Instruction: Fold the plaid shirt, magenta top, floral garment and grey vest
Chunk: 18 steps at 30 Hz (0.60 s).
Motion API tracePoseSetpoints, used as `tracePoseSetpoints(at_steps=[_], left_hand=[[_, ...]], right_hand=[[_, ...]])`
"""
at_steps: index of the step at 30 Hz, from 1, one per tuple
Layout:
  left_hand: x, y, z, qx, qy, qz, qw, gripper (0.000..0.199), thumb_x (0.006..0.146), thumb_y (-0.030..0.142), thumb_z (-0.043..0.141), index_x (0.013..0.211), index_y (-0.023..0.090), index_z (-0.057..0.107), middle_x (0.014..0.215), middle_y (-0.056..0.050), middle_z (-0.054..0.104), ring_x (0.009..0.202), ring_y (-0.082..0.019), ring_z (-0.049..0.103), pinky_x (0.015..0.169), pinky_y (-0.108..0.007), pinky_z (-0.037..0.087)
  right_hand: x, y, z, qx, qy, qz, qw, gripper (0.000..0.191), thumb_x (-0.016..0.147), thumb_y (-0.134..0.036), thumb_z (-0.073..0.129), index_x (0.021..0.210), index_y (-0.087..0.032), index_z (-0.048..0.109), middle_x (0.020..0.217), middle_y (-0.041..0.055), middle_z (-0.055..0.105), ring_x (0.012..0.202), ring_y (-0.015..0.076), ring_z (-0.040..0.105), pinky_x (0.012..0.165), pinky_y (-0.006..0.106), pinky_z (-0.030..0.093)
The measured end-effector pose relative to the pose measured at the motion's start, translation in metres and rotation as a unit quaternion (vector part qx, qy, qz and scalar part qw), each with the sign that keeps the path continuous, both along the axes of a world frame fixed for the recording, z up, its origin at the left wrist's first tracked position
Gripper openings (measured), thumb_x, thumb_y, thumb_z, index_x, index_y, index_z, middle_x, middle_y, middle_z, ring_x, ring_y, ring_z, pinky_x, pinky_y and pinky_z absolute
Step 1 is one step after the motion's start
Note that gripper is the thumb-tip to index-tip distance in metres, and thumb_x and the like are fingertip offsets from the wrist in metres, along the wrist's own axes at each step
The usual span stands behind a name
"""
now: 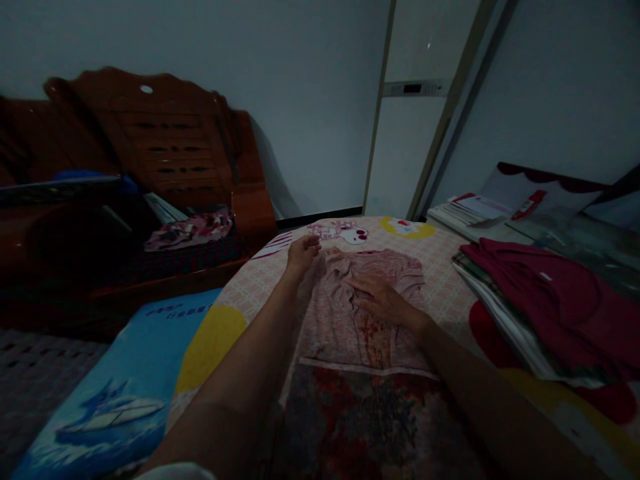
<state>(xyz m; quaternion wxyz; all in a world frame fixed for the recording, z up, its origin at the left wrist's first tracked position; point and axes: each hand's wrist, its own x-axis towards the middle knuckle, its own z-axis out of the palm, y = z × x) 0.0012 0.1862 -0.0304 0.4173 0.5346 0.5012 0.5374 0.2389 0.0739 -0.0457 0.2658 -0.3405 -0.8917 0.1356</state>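
Note:
A pale pink garment (pixel 333 327) lies spread on the patterned cloth, its neckline at the far end. Its upper part is mottled pink with a reddish-brown print, and below a light band it turns dark with red and grey patches. My right hand (pixel 383 299) rests flat on the chest area, fingers stretched out over wrinkled fabric. At the far left shoulder of the garment is my left hand (pixel 303 253), its fingers slightly bent and apart, with nothing visible in them.
The patterned cloth (pixel 270 273) covers the rounded surface beneath. Folded clothes with a dark red top (pixel 550 287) lie at right, near papers (pixel 475 210). A blue printed sheet (pixel 135 380) is at left, before a wooden bench (pixel 165 140) with crumpled cloth (pixel 195 230). A tall white unit (pixel 405 147) stands behind.

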Motion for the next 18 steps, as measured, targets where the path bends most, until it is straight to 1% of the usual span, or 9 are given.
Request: tracePoseSetpoints(at_steps=[2, 3, 6, 10, 14, 16, 18], left_hand=[[-0.008, 0.007, -0.007, 0.013, 0.06, 0.046, 0.997, 0.041, 0.071, 0.005, 0.046, 0.105, 0.012, 0.066, 0.103, -0.008, 0.07, 0.09, -0.015, 0.067, 0.084, -0.029, 0.054], [-0.01, 0.009, -0.011, 0.019, 0.092, 0.056, 0.994, 0.04, 0.071, 0.005, 0.046, 0.104, 0.013, 0.067, 0.102, -0.008, 0.071, 0.091, -0.015, 0.067, 0.084, -0.03, 0.053], [-0.01, 0.008, -0.015, 0.04, 0.184, 0.057, 0.98, 0.038, 0.074, 0.006, 0.046, 0.102, 0.016, 0.07, 0.104, -0.007, 0.072, 0.097, -0.018, 0.066, 0.089, -0.033, 0.052], [-0.002, 0.002, -0.012, 0.077, 0.272, 0.027, 0.959, 0.032, 0.079, 0.011, 0.05, 0.101, 0.018, 0.073, 0.107, -0.007, 0.073, 0.105, -0.022, 0.065, 0.098, -0.035, 0.047], [0.004, 0.001, -0.009, 0.12, 0.339, -0.021, 0.933, 0.032, 0.084, 0.014, 0.049, 0.103, 0.02, 0.075, 0.111, -0.006, 0.073, 0.107, -0.021, 0.064, 0.099, -0.032, 0.046], [0.007, 0.001, -0.011, 0.128, 0.381, -0.06, 0.914, 0.034, 0.088, 0.016, 0.047, 0.109, 0.022, 0.073, 0.115, -0.005, 0.072, 0.11, -0.021, 0.063, 0.1, -0.031, 0.045], [0.01, 0.001, -0.013, 0.124, 0.432, -0.089, 0.889, 0.034, 0.092, 0.021, 0.046, 0.115, 0.025, 0.071, 0.119, -0.005, 0.07, 0.113, -0.022, 0.062, 0.1, -0.031, 0.044]], right_hand=[[-0.003, -0.003, 0.002, 0.016, -0.031, -0.005, 0.999, 0.049, 0.097, -0.035, 0.05, 0.145, -0.027, 0.045, 0.147, 0.0116, 0.048, 0.132, 0.0262, 0.048, 0.109, 0.047, 0.04], [-0.005, -0.004, 0.003, 0.025, -0.046, -0.006, 0.999, 0.048, 0.097, -0.035, 0.05, 0.144, -0.028, 0.048, 0.15, 0.0116, 0.044, 0.134, 0.027, 0.046, 0.109, 0.048, 0.039], [-0.011, -0.005, 0.004, 0.051, -0.092, -0.01, 0.994, 0.044, 0.097, -0.034, 0.05, 0.141, -0.029, 0.051, 0.157, 0.0098, 0.034, 0.14, 0.0286, 0.038, 0.112, 0.051, 0.035], [-0.014, -0.004, -0.001, 0.058, -0.137, -0.029, 0.988, 0.044, 0.097, -0.038, 0.05, 0.139, -0.025, 0.053, 0.156, 0.0118, 0.035, 0.138, 0.03, 0.039, 0.111, 0.052, 0.034], [-0.013, -0.001, -0.006, 0.048, -0.128, -0.04, 0.99, 0.048, 0.097, -0.042, 0.047, 0.14, -0.021, 0.051, 0.15, 0.014, 0.044, 0.136, 0.0283, 0.042, 0.112, 0.051, 0.034], [-0.013, 0.0, -0.007, 0.044, -0.123, -0.047, 0.99, 0.048, 0.098, -0.042, 0.046, 0.14, -0.02, 0.052, 0.146, 0.0153, 0.049, 0.134, 0.0278, 0.045, 0.111, 0.049, 0.036], [-0.013, 0.001, -0.007, 0.044, -0.129, -0.052, 0.989, 0.047, 0.098, -0.04, 0.045, 0.138, -0.018, 0.053, 0.145, 0.0161, 0.05, 0.132, 0.0282, 0.046, 0.11, 0.048, 0.037]])
